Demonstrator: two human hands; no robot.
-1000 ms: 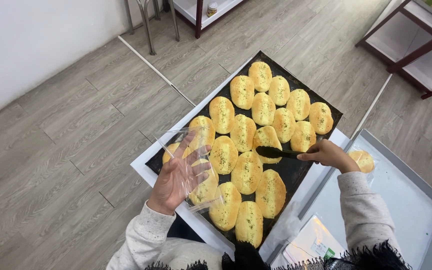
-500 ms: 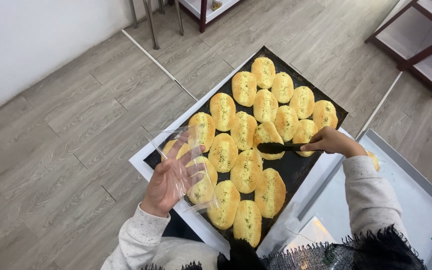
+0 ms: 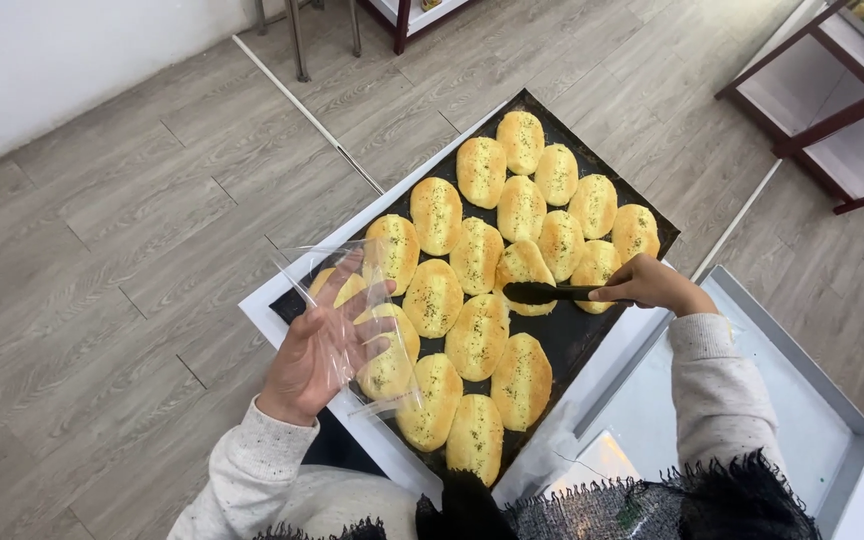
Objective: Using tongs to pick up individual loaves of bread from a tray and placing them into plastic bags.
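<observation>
Two hands work over a dark baking tray [image 3: 642,215] of golden oval buns that fills the middle of the frame. At lower left, the left hand [image 3: 324,345] is held palm-up with its fingers spread wide inside a clear plastic bag [image 3: 352,320], keeping the film stretched rather than gripping it; the bag hovers just above the buns at the tray's near left corner. Moving right, the buns lie in close rows, most touching their neighbours. Near the centre, one bun [image 3: 522,265] sits tilted against the others, with the black tongs [image 3: 537,292] closed across its lower edge. At right of centre, the right hand [image 3: 652,285] wraps its fingers firmly around the tong handles. Further right, a grey metal tray [image 3: 812,400] sits just beside the dark one.

To do this step well, I judge the squeeze on the tongs should be gentle so the soft crust is not dented, and the bun lifted straight up, clear of its neighbours. The bag mouth wants to stay wide and close by, so the carry is short.
</observation>
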